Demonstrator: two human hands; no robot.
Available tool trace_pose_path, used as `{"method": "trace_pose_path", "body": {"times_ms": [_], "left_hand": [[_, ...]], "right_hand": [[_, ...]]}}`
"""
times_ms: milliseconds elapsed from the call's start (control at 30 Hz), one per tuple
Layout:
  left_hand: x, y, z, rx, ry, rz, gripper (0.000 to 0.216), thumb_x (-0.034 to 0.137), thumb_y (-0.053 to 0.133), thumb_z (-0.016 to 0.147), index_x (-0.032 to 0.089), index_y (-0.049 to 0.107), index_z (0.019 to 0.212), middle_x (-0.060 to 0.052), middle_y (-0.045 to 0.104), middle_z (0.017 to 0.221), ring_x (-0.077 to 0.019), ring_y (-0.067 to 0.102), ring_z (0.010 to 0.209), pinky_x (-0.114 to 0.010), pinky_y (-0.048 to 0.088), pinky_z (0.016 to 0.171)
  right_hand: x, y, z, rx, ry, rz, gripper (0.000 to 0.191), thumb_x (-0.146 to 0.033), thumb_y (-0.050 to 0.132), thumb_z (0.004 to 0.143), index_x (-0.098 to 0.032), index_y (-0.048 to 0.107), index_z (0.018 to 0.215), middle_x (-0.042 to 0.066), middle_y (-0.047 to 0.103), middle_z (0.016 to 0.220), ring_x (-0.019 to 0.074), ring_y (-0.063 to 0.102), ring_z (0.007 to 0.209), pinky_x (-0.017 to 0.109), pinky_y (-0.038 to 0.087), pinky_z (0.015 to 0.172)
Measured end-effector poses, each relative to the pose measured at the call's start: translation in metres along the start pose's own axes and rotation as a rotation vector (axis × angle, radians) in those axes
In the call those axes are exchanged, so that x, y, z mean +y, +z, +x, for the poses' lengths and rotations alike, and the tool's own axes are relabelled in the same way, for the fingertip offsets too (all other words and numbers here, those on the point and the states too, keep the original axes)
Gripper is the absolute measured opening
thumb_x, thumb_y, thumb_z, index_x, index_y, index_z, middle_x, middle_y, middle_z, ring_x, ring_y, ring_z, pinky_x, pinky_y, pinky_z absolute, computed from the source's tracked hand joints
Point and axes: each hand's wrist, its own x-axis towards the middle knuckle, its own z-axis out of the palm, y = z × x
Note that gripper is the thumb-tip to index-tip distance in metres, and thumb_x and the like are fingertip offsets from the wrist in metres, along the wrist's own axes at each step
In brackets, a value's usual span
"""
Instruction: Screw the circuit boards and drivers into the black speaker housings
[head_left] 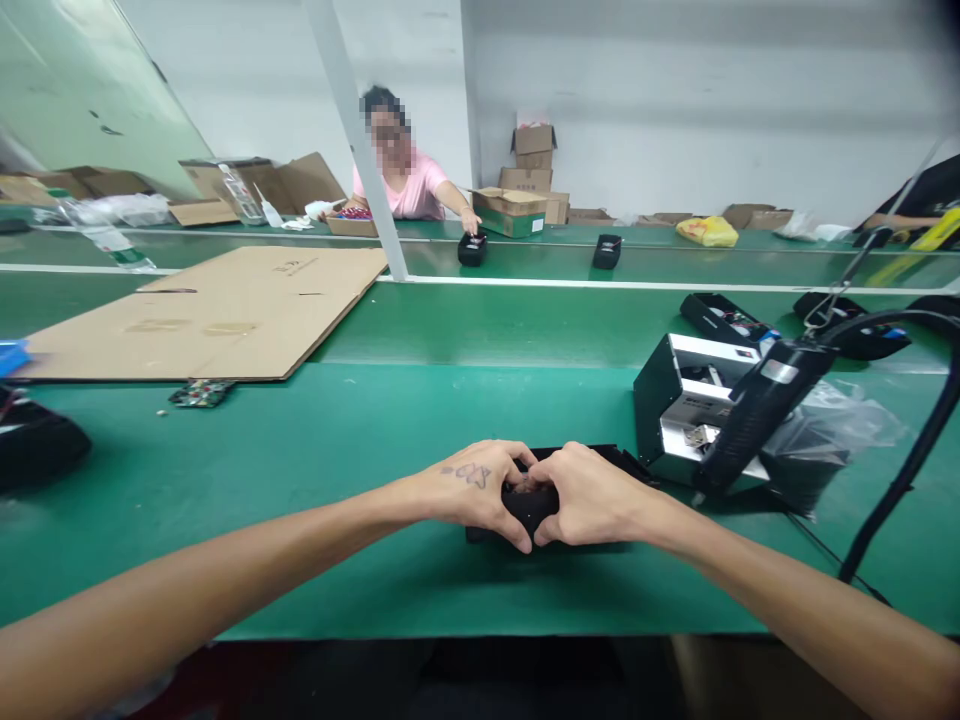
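Note:
A black plastic housing [531,508] lies on the green bench near its front edge, mostly covered by my two hands. My left hand [487,490] curls over its left part, thumb toward me and fingers bent over the far side. From the other side my right hand [589,495] grips it the same way, and the fingertips of both hands nearly meet at the middle. What the fingertips press on inside the housing is hidden. Just right of my right hand stands a black and silver screw feeder [694,410], with a black electric screwdriver [765,415] hanging in front of it.
A flat cardboard sheet [225,310] and a small circuit board [201,393] lie to the left. Further black housings [724,318] stand at the right. Across the bench a person in pink [416,185] touches a black unit [472,250] on the belt. A white post [360,140] rises between us.

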Motion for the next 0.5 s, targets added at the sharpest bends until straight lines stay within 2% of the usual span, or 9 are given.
{"method": "trace_pose_path", "body": {"times_ms": [100,200,367,433,500], "left_hand": [[0.002,0.003,0.001,0.023,-0.029,-0.007,0.032,0.050,0.096,0.066,0.023,0.079,0.066,0.003,0.068,0.137,-0.0251,0.069,0.114,-0.028,0.049,0.074],[0.000,0.001,0.005,0.005,-0.021,-0.032,0.035,0.054,0.094,0.068,0.022,0.079,0.066,0.001,0.070,0.129,-0.0239,0.071,0.105,-0.028,0.049,0.070],[-0.004,-0.001,0.007,-0.006,0.030,-0.035,0.038,0.057,0.091,0.074,0.022,0.080,0.066,0.001,0.071,0.124,-0.0196,0.070,0.096,-0.028,0.049,0.072],[-0.003,0.002,0.003,0.023,0.037,0.025,0.037,0.055,0.092,0.076,0.022,0.079,0.064,0.002,0.070,0.129,-0.0208,0.070,0.100,-0.029,0.050,0.078],[-0.003,0.009,-0.002,0.082,0.068,0.112,0.029,0.048,0.097,0.073,0.025,0.081,0.069,0.002,0.070,0.131,-0.0244,0.069,0.111,-0.032,0.051,0.090]], "right_hand": [[-0.002,-0.002,0.001,-0.021,0.015,0.028,0.027,-0.038,0.094,0.065,-0.022,0.082,0.084,-0.005,0.060,0.060,0.0115,0.045,0.051,0.029,0.027,0.048],[-0.002,-0.002,0.003,-0.001,0.030,0.038,0.022,-0.036,0.093,0.064,-0.024,0.082,0.079,-0.004,0.062,0.060,0.0131,0.049,0.053,0.029,0.027,0.049],[0.000,0.007,0.003,0.046,-0.032,-0.057,0.024,-0.024,0.081,0.071,-0.026,0.088,0.094,-0.001,0.066,0.057,0.0190,0.057,0.053,0.032,0.033,0.053],[-0.003,0.014,-0.001,0.074,-0.080,-0.132,0.026,-0.021,0.078,0.072,-0.024,0.087,0.096,0.000,0.066,0.055,0.0218,0.061,0.055,0.034,0.041,0.061],[-0.008,0.019,-0.011,0.109,-0.127,-0.180,0.028,-0.022,0.079,0.075,-0.022,0.085,0.102,0.003,0.072,0.062,0.0254,0.068,0.062,0.039,0.048,0.072]]}}
